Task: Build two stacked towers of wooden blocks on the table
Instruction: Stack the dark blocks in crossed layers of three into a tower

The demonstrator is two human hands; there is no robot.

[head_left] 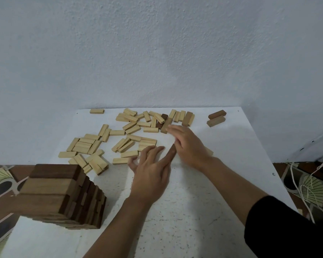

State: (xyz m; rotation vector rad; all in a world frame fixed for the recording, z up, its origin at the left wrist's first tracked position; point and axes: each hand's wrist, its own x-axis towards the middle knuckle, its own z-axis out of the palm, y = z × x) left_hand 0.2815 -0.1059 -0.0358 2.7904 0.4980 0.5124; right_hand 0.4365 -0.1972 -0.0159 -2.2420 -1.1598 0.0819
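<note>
A tall tower of dark and light wooden blocks stands at the table's front left. Several loose pale blocks lie scattered over the middle and back of the white table. Two larger brown blocks lie at the back right. My left hand hovers with its fingers spread beside the nearest pale blocks and holds nothing. My right hand lies flat further back, its fingertips reaching a tan block. A pale block end peeks out from under my right wrist.
A blue-grey wall rises right behind the table's back edge. A single pale block lies at the back left corner. On the patterned floor to the right of the table hang white cords.
</note>
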